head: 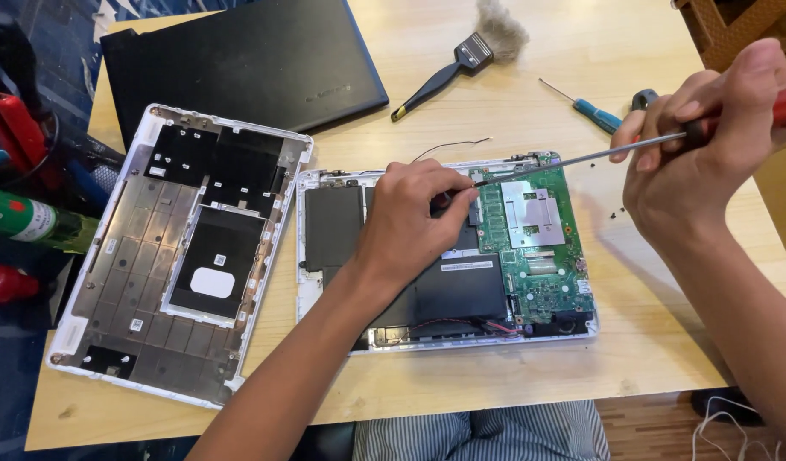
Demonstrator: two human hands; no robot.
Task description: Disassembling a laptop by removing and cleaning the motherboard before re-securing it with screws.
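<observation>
A white rectangular label [479, 265] sits on the black battery [457, 290] of the opened laptop [448, 248] at the middle of the counter [512, 367]; a white oval sticker [212, 282] marks the detached bottom cover [175, 256] to its left. My right hand [704, 145] is closed around a red-handled screwdriver [598, 154], whose tip reaches the top edge of the green circuit board [534, 248]. My left hand [410, 226] rests on the laptop, fingers [457, 198] pinched together at that tip; what they grip is too small to see. The screwdriver's handle is cut off at the frame's right edge.
</observation>
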